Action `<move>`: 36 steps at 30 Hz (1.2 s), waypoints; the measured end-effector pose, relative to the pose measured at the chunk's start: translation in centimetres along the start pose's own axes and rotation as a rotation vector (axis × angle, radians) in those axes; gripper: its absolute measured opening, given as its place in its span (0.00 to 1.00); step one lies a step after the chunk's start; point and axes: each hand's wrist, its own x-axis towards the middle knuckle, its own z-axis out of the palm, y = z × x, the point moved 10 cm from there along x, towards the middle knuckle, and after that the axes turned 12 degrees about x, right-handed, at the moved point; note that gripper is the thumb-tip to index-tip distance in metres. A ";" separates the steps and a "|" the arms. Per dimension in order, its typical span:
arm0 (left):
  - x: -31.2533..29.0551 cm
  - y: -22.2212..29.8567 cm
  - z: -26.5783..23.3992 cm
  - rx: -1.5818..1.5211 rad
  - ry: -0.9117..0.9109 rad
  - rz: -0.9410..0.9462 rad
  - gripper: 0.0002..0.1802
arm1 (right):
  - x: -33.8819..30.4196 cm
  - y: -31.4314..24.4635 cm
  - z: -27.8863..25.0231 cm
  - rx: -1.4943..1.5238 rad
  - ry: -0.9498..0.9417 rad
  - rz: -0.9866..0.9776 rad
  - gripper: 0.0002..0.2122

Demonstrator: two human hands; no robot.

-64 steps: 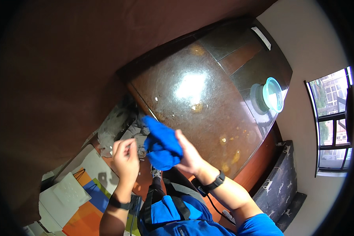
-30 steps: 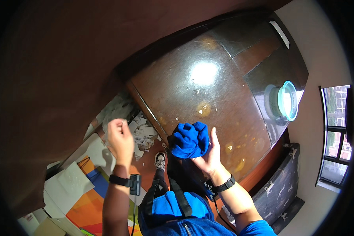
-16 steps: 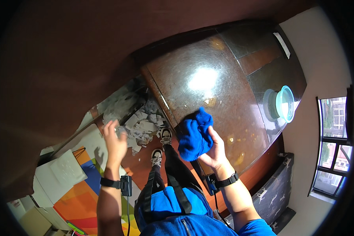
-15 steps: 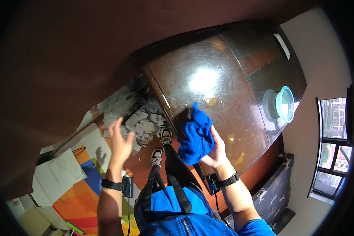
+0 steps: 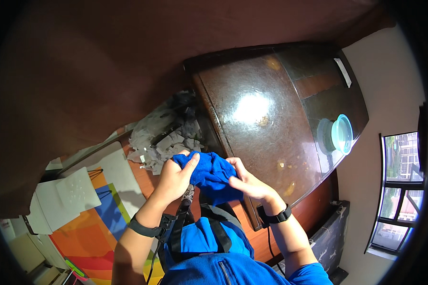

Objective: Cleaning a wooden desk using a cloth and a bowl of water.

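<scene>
A dark-brown wooden counter (image 5: 233, 85) is stretching across the upper centre of the frame, with a white glare (image 5: 253, 108) shining on its top. A pale wall (image 5: 366, 175) is running down the right side, where a dark-framed window (image 5: 391, 202) is letting in daylight. Reddish-brown floor (image 5: 146, 182) is showing left of centre; a dark brown expanse (image 5: 81, 85) is filling the upper left.

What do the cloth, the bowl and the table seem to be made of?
Cloth: soft, matt fabric, judging by its loose folds. Bowl: probably translucent bluish plastic, perhaps glass; light passes through. Table: likely varnished wood, brown with glossy glare.
</scene>
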 end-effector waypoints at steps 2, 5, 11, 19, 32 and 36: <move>-1.1 2.5 -0.3 -0.250 -0.035 0.103 0.14 | 1.1 -1.1 0.6 -0.143 0.030 -0.118 0.33; -1.4 5.0 -1.1 -0.155 -0.123 0.174 0.15 | 2.4 -4.9 2.5 -0.040 0.054 -0.303 0.24; -1.2 8.7 -7.0 -0.126 -0.063 0.209 0.19 | 2.9 -10.5 1.3 -0.188 0.202 -0.510 0.10; -1.1 10.1 -8.1 -0.019 -0.188 0.208 0.21 | 6.0 -11.8 7.1 -0.519 0.051 -0.317 0.10; 7.2 5.1 -8.9 0.359 0.021 0.233 0.23 | 3.2 -6.6 3.3 -0.207 0.260 -0.349 0.07; 12.1 5.6 -2.3 0.313 0.037 0.201 0.29 | 0.8 -5.2 -7.2 -0.264 0.581 -0.391 0.10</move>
